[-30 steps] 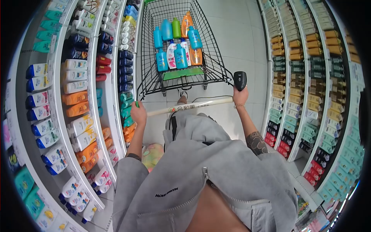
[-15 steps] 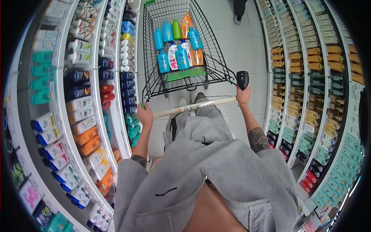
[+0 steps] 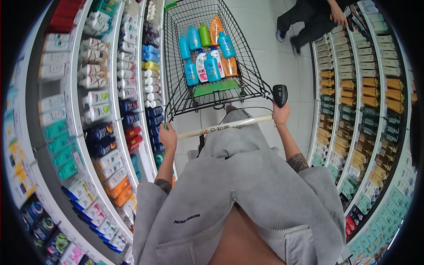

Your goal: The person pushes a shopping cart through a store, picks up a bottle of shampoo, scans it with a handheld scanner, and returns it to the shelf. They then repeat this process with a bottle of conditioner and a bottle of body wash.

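Note:
My left hand [image 3: 168, 136] is closed round the left end of the pale cart handle [image 3: 225, 126]. My right hand [image 3: 281, 113] grips the handle's right end, with a black scanner-like device [image 3: 280, 95] at its top. Ahead of the handle stands a black wire cart [image 3: 176, 107] with a green strip [image 3: 215, 88]. Inside it are several bottles: blue ones such as this one [image 3: 212, 67], a green bottle [image 3: 204, 35], orange bottles [image 3: 216, 30] and white ones with pink labels [image 3: 201, 67].
Shelves of bottles and tubes [image 3: 101, 139] line the left side. More shelves with boxes and tubes [image 3: 344, 115] line the right. Another person in dark trousers [image 3: 309, 22] stands at the upper right near the right shelves, a hand [image 3: 338, 14] showing. Between them runs a tiled floor [image 3: 282, 62].
The shelves on both sides have slid down toward me as the cart and I moved forward. More of the other person has come into view at the upper right. Both hands stay on the handle.

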Motion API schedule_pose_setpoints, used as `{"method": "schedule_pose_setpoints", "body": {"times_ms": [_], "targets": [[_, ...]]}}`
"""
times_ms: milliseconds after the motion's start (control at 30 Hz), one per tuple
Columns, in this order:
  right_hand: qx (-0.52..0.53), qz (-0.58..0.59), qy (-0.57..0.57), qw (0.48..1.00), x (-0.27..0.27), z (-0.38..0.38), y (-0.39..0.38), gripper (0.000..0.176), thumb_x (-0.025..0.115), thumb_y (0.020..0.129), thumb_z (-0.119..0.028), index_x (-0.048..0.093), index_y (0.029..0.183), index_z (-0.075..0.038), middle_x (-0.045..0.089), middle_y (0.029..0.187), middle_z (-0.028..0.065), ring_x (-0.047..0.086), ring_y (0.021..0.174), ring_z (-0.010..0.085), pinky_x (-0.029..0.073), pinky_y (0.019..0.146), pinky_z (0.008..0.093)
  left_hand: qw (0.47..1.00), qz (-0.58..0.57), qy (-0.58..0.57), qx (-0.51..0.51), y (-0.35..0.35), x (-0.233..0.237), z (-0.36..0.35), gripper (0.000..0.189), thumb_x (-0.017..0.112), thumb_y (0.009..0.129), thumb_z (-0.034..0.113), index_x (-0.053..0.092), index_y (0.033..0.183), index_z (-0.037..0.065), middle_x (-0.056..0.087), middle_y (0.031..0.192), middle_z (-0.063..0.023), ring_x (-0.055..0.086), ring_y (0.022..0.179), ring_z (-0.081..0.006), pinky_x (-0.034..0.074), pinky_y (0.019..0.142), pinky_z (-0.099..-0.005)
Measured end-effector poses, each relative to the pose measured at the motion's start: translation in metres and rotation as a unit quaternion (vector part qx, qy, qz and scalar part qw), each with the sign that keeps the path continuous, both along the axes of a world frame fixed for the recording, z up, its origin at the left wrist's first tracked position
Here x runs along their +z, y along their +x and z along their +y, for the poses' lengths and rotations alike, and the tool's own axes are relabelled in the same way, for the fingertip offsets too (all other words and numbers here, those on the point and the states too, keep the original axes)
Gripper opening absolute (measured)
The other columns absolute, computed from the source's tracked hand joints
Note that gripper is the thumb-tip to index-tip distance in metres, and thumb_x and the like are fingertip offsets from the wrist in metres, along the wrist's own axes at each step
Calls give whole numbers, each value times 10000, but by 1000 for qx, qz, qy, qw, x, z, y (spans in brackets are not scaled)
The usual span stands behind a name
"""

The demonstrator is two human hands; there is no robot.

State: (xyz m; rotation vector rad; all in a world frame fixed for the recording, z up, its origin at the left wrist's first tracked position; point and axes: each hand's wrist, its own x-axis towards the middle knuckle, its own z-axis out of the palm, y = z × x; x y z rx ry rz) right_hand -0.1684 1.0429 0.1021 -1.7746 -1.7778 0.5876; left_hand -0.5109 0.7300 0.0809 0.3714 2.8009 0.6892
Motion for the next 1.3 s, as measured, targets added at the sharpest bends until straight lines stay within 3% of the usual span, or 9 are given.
{"method": "schedule_pose_setpoints", "body": {"times_ms": [100,167,300,833,900,967,1033,1267,1300], "targets": [[14,9,6,1000,9,41,-22,300,717,727,-216,602,946,-46,646,813,182,624,772,374,482,680,405,1000,4,19,5,-17,6,41,290,494,911,288,557,818,21,650,678,-112,650,565,-247,480,603,-384],[11,16,-8,1000,14,70,-41,315,714,729,-221,604,967,-47,648,824,185,625,788,375,482,689,406,998,-32,43,27,-29,15,69,296,472,906,316,542,814,43,623,612,-117,623,625,-323,445,619,-448],[17,-7,-17,1000,22,125,-69,330,717,726,-238,601,966,-43,648,833,190,624,796,380,480,696,415,1000,-6,9,13,-55,16,117,287,496,909,285,563,806,25,645,661,-104,650,573,-244,476,589,-385],[9,-31,-22,999,37,344,-191,409,725,731,-344,610,931,-7,644,850,222,622,823,400,483,700,413,999,35,-6,-21,-185,4,317,303,472,913,288,541,805,14,624,629,-149,628,570,-307,471,606,-417],[13,-3,-7,1000,43,363,-210,375,720,725,-313,606,926,-17,642,838,217,619,821,400,483,696,421,999,-19,43,7,-204,5,347,310,487,893,295,533,790,6,589,732,-255,560,718,-455,413,641,-519],[22,26,14,999,44,395,-232,343,714,719,-282,603,920,-27,641,825,213,616,818,400,482,692,428,999,-22,41,20,-224,9,379,315,483,893,299,526,796,2,589,734,-262,565,727,-458,424,644,-518],[4,-8,-15,1000,35,424,-242,361,714,717,-299,602,928,-28,643,819,209,618,816,398,482,691,427,1000,19,0,-16,-243,5,405,300,468,920,279,531,823,2,612,651,-131,636,544,-267,483,575,-388],[-17,-64,-53,996,45,516,-301,374,715,715,-316,590,919,-29,643,824,212,622,794,403,482,681,457,1000,-15,10,-24,-309,29,510,329,451,922,315,533,813,16,631,690,-158,634,605,-317,471,607,-434],[-19,-62,-52,997,48,529,-310,374,715,715,-316,590,919,-29,643,824,212,622,794,403,482,681,457,999,-29,17,-18,-320,33,526,328,459,910,323,525,813,17,617,715,-204,608,670,-384,455,634,-486]]}}
